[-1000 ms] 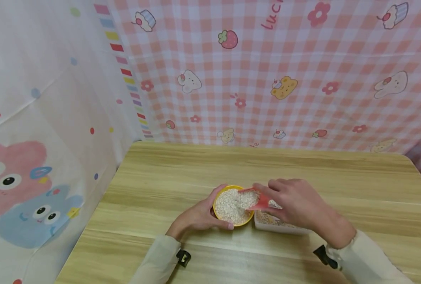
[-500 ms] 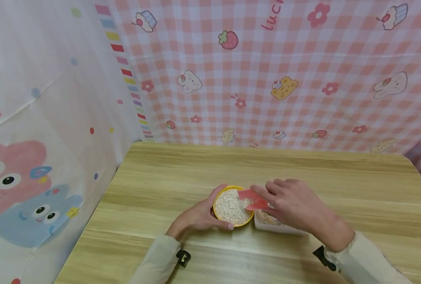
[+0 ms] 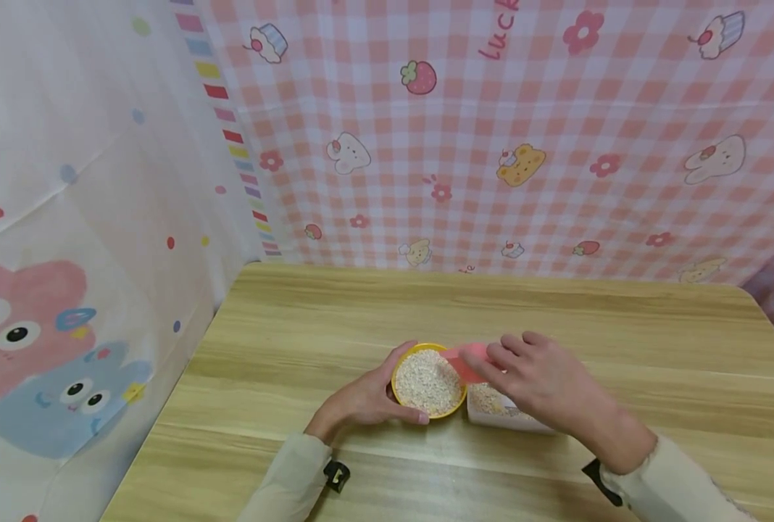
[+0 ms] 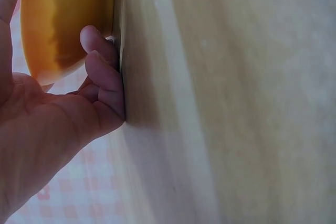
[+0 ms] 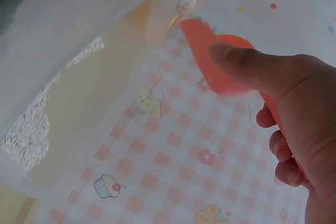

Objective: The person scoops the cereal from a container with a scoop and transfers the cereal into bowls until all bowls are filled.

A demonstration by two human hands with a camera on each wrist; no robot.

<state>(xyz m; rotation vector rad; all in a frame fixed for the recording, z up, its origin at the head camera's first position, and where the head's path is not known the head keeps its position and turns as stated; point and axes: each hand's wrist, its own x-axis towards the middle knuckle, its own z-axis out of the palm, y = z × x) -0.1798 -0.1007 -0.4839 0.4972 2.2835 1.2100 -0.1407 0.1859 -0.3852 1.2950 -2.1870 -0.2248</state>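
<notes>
A yellow bowl (image 4: 68,19) filled with pale oat flakes (image 3: 429,384) stands on the table in the head view. My left hand (image 3: 367,395) holds it from the left, thumb along the near side and fingers round the far side. In the left wrist view, the lower fingers (image 4: 107,77) curl beside the bowl's base. My right hand (image 3: 546,377) grips the handle of a coral-red scoop (image 5: 226,69), thumb pressed against its back. The scoop (image 3: 467,364) is tipped over the bowl's right edge; its inside is hidden.
A translucent rectangular container (image 3: 511,422) with more oat flakes (image 5: 29,135) stands right of the bowl, beneath my right hand. The wooden table (image 3: 335,304) ends at a pink checked cloth (image 3: 387,188) behind and a white printed cloth (image 3: 165,290) at left.
The scoop has tipped over, from showing flakes inside to showing its back, and its flakes have gone into the bowl. The left hand and bowl have stayed in place.
</notes>
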